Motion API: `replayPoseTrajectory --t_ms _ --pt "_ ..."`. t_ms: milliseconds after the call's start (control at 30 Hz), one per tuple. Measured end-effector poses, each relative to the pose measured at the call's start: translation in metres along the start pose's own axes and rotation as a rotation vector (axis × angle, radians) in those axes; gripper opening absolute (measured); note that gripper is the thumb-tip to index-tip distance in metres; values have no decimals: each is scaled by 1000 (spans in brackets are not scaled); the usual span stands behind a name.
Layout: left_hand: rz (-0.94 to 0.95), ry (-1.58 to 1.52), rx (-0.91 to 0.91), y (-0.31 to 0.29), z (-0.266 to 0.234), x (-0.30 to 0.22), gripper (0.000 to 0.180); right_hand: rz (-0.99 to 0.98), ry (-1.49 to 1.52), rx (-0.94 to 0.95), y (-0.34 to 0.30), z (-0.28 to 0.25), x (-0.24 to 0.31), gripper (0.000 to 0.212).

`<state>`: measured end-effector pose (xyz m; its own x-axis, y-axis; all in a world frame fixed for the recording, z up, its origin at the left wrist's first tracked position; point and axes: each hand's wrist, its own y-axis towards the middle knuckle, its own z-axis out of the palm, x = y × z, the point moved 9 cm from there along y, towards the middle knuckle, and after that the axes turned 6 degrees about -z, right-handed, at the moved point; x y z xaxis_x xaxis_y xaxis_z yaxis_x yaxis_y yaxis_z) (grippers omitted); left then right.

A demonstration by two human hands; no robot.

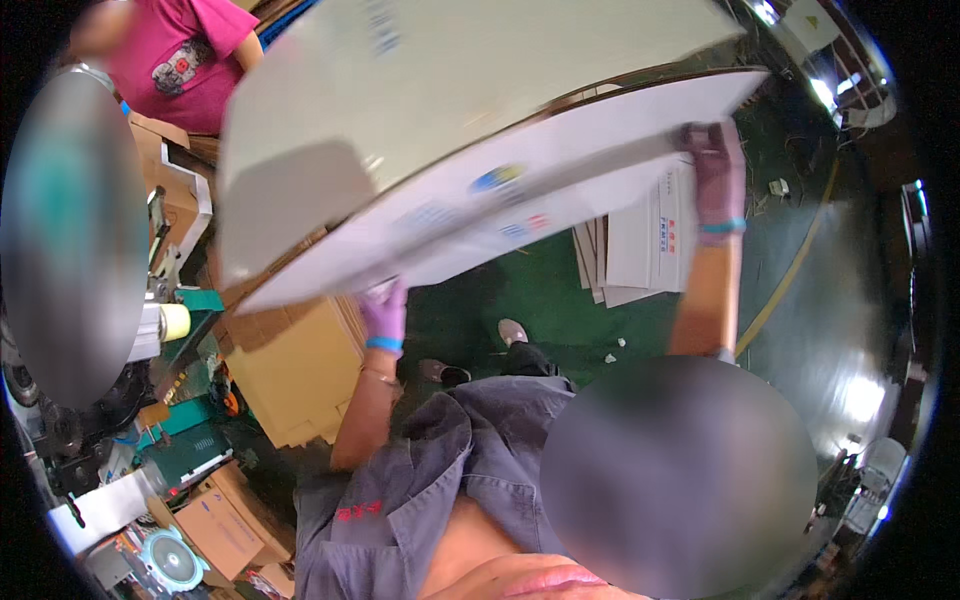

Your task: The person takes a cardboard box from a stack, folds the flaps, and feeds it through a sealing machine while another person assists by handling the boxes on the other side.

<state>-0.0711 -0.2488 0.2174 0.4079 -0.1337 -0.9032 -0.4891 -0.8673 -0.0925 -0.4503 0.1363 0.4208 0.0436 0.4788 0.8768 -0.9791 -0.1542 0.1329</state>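
Note:
A long white printed cardboard sheet (500,180) is held tilted in front of me, with coloured print and a dark crease-like band along its length. My left hand (383,308), in a purple glove, is closed on its lower edge toward the left end. At the right end my right hand (714,175), in a darker pinkish-purple glove, grips the sheet, with some motion blur. Both hands' fingertips are partly hidden. Just beyond the sheet lies a broad, glossy cream table top (470,70), touching or nearly touching the sheet's far edge.
White printed cardboard sheets (640,250) lie stacked on the green floor (470,260). Brown cardboard (295,370) is piled at my left. Beyond it stand machinery (180,320), open cartons (225,525) and a small round fan (172,560). A person in a magenta shirt (180,60) is at the far left.

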Motion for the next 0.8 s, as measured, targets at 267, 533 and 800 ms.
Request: replayPoseTrajectory --t_ms 267,533,800 --pt "813 543 642 -99 231 -160 67 -5 -2517 403 111 -400 -44 64" --pt "-444 326 492 -94 45 170 78 760 -1373 1501 -295 -233 -363 43" --pt "-1460 -214 -726 -228 -172 415 90 375 -1287 1957 -302 -45 -348 32"
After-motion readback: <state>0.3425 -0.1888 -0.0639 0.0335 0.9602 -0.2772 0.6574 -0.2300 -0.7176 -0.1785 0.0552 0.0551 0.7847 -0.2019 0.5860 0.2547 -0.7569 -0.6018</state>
